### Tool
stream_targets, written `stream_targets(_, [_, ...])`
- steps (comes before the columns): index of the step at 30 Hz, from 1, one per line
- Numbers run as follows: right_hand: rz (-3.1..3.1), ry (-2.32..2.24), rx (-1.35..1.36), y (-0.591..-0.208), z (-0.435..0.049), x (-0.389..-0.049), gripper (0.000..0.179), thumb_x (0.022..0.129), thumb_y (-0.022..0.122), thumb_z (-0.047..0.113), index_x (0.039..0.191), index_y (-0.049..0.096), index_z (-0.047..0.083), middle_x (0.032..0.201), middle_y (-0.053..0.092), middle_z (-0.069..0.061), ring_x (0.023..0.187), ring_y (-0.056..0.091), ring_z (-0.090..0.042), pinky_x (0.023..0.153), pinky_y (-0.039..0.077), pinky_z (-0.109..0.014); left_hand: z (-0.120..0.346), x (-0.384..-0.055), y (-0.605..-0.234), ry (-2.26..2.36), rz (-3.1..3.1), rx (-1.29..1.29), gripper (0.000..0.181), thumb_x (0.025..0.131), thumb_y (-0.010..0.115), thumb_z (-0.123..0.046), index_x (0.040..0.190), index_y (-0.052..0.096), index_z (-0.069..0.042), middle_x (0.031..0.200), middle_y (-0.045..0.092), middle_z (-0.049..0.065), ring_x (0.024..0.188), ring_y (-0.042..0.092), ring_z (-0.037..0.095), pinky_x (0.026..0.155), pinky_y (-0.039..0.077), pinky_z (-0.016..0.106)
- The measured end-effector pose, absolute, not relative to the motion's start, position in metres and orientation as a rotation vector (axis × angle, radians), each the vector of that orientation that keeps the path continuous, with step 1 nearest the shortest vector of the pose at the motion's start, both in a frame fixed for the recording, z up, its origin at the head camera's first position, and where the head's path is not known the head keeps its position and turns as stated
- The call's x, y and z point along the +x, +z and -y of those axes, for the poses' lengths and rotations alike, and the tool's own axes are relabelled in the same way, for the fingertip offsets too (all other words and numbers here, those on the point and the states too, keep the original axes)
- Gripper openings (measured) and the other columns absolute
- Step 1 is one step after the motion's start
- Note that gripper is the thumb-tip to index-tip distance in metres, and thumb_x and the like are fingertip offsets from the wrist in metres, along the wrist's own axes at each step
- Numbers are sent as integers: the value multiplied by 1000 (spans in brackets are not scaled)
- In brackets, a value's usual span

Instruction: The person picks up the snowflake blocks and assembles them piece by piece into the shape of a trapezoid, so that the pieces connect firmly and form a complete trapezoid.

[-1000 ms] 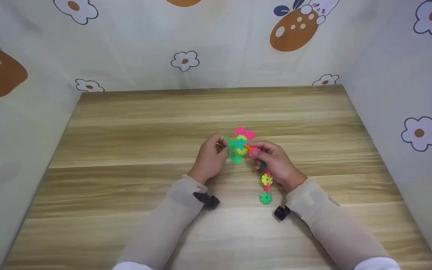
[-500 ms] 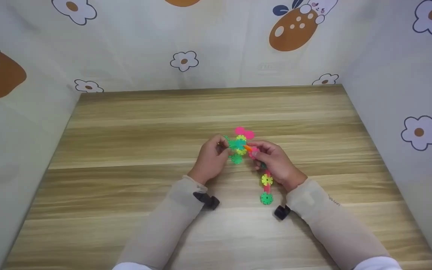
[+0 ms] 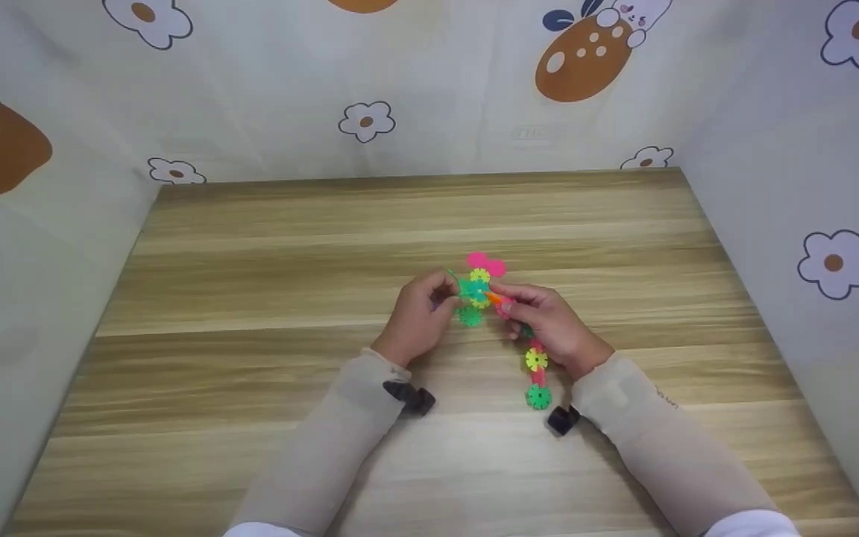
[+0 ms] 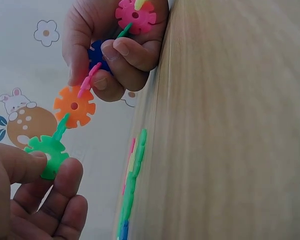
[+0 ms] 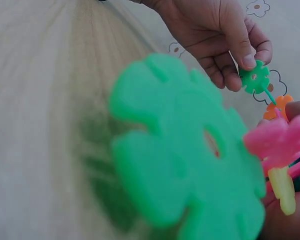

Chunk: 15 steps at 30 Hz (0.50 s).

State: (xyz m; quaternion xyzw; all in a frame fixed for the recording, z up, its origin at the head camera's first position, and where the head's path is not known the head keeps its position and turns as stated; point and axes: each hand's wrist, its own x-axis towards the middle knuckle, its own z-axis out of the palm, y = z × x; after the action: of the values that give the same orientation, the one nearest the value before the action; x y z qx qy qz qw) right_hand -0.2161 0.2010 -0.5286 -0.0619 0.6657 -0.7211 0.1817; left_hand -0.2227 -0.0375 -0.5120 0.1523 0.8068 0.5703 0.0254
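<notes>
A chain of notched plastic snowflake discs stretches between both hands above the table. My left hand (image 3: 418, 309) pinches a green disc (image 4: 49, 156) at one end between thumb and fingers. A smaller green disc seen edge-on links it to an orange disc (image 4: 74, 106). My right hand (image 3: 555, 324) grips the chain near a pink disc (image 4: 90, 80) and a blue disc (image 4: 97, 55). From that hand the rest of the chain trails toward me, with a yellow disc (image 3: 536, 359) and a large-looking green end disc (image 5: 185, 150), close to the right wrist camera.
Beyond the hands, joined discs lie flat on the wooden table (image 3: 288, 253), among them pink discs (image 3: 486, 263), a yellow disc (image 3: 479, 276) and a green disc (image 3: 470, 316). A patterned cloth wall (image 3: 444, 89) borders the table at the back and sides.
The trailing end of the chain has swung slightly right, along with a small shift of the right hand. The left hand turns a little; the discs on the table stay put.
</notes>
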Motion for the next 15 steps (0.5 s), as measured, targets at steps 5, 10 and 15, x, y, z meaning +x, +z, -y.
stream_targets(5, [-1896, -2013, -193, -529, -202, -217, 43, 105, 63, 10, 147, 60, 4, 84, 64, -1, 65, 52, -14, 64, 54, -26, 37, -222, -513, 1757, -2536, 530, 5, 98, 65, 4, 98, 64, -1, 98, 64, 7, 95, 60, 19, 86, 53, 35])
stream_targets(10, [-1889, -2020, -183, -530, -202, -217, 42, 104, 65, 11, 146, 61, 3, 82, 65, -1, 64, 53, -12, 63, 55, -26, 36, -222, -514, 1750, -2554, 528, 3, 98, 66, 3, 98, 64, 0, 97, 65, 8, 95, 61, 19, 87, 54, 35])
stream_targets(15, [-1877, -2043, -171, -531, -201, -217, 40, 104, 64, 8, 143, 63, 2, 82, 66, 0, 62, 53, -12, 61, 54, -25, 35, -221, -513, 1734, -2556, 496, 4, 99, 67, 1, 98, 64, -1, 97, 64, 5, 95, 60, 19, 87, 54, 35])
